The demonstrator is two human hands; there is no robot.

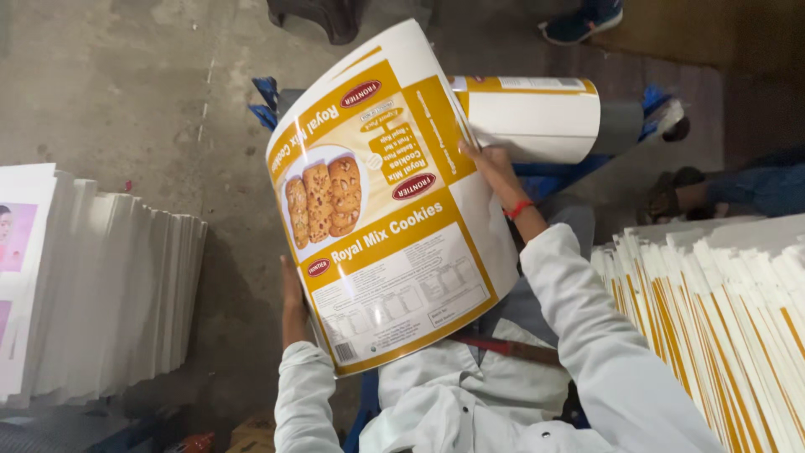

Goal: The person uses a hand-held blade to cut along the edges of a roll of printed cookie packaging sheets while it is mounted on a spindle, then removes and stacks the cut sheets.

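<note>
Printed sheet, glossy white and mustard yellow with a picture of cookies on it, is held up in the air in front of the person's chest, bowed into a curve so its top edge arches away. The left hand grips the lower left edge from behind; only a few fingers show, so I cannot tell how tightly they close. The right hand pinches the right edge, fingers curled over it, a red band on the wrist. Just behind that hand lies a second sheet, rolled over. On the floor to the left stands a leaning stack of white sheets, and to the right a stack with yellow edges. Someone else's sandalled foot rests nearby. With the sheet bent this hard, I'd judge a crease or kink likely if either grip slips, and its slick surface could slide free.
</note>
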